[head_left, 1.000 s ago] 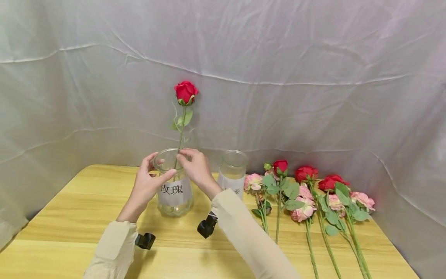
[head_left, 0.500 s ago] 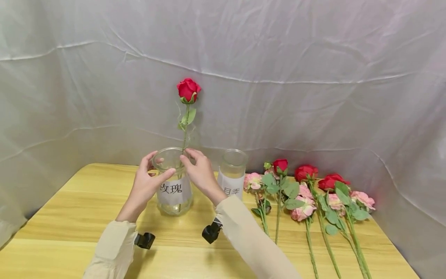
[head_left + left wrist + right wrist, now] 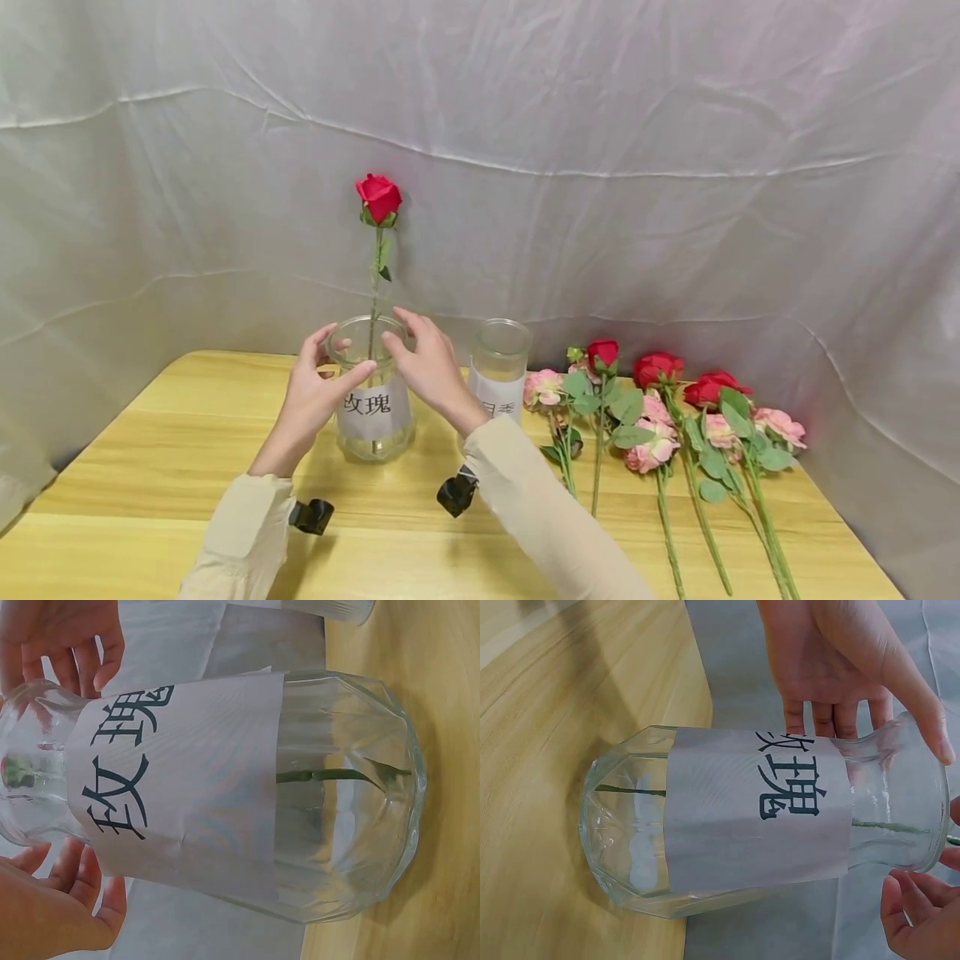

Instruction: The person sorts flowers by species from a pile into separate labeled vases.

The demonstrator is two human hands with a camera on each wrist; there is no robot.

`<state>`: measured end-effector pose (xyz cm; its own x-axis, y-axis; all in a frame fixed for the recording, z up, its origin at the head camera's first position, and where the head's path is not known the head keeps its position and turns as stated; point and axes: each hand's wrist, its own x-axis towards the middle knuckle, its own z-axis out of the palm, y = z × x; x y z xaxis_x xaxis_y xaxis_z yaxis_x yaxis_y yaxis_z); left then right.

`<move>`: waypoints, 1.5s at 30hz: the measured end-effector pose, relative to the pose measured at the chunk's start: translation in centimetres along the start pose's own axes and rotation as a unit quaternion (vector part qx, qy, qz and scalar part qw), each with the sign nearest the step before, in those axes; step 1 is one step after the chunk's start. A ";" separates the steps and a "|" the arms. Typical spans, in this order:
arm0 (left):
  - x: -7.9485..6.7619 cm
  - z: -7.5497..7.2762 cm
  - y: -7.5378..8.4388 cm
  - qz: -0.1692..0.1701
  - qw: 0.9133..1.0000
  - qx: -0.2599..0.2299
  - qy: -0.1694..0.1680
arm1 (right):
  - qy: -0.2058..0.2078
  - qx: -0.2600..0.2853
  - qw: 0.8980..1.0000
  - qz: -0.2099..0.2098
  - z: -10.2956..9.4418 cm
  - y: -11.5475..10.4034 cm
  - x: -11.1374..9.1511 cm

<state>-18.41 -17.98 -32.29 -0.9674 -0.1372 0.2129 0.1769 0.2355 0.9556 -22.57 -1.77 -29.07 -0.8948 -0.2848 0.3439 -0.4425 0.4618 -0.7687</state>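
Observation:
A single red rose [image 3: 380, 200] stands nearly upright in a wide-necked glass vase [image 3: 375, 410], which has a white paper label with black Chinese characters. Its green stem [image 3: 315, 775] reaches down near the vase's bottom, as the left wrist view shows through the glass. My left hand [image 3: 315, 387] holds the vase's neck from the left, thumb in front and fingers behind. My right hand [image 3: 435, 367] is at the right side of the rim, thumb and fingers spread apart, and the stem stands free to the left of them.
Just right of the vase stands a narrower labelled glass vase [image 3: 504, 367], partly behind my right forearm. Further right, several red roses [image 3: 658, 371] and pink flowers [image 3: 654, 450] lie on the wooden table [image 3: 150, 492]. A grey cloth [image 3: 225, 233] hangs behind.
The right hand has let go of the rose's stem. The rose sank a little and its head leaned right, then swung back left and turned. The left hand has kept its place on the vase.

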 end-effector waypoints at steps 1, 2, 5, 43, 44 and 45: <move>0.0 0.0 0.0 0.000 1.000 0.000 0.000 | -0.002 -0.001 1.000 -0.001 -0.1 0.0 -0.1; 0.0 0.0 0.0 -0.001 1.000 0.000 0.000 | -0.003 -0.002 1.000 -0.003 -0.1 0.0 -0.1; 0.0 0.0 -0.1 -0.003 1.000 -0.001 0.000 | 0.002 0.000 1.000 -0.009 -0.2 -0.1 -0.2; 0.0 0.1 -0.1 -0.008 1.000 -0.009 0.002 | 0.091 0.114 0.989 0.034 -15.6 8.3 -12.5; 0.0 0.1 -0.2 -0.008 1.000 -0.008 0.003 | 0.090 0.113 0.988 0.047 -15.8 8.8 -12.9; 0.0 0.1 -0.2 -0.008 1.000 -0.007 0.004 | 0.089 0.114 0.987 0.062 -16.0 9.2 -13.2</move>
<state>-18.46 -17.94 -32.47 -0.9686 -0.1490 0.1988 0.1638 0.2187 0.9619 -15.76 19.63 -32.06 -0.9469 -0.0764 0.3122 -0.3210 0.2764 -0.9058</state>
